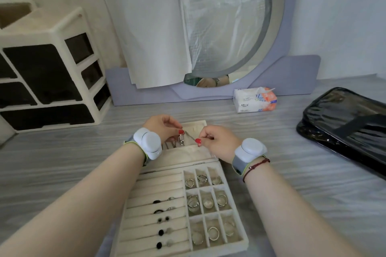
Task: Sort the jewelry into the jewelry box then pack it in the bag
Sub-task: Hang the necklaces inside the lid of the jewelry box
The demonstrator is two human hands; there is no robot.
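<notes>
An open cream jewelry box (238,210) lies on the table in front of me. Its left side has ring slots holding several rings and studs (161,220); its right side has small square compartments with silver rings (208,201). Over the box's opened lid (198,150), my left hand (163,127) and my right hand (217,142) pinch the two ends of a thin silver chain (190,136), stretched between the fingertips. A small silver pendant or clasp (181,139) hangs below my left fingers. A black glossy bag (346,129) lies flat at the right.
A cream drawer organizer (50,73) with dark drawers stands at the back left. A lilac-framed mirror (229,48), partly covered with white paper, stands behind the box. A tissue pack (253,99) sits at its foot. White wrist devices are on both wrists.
</notes>
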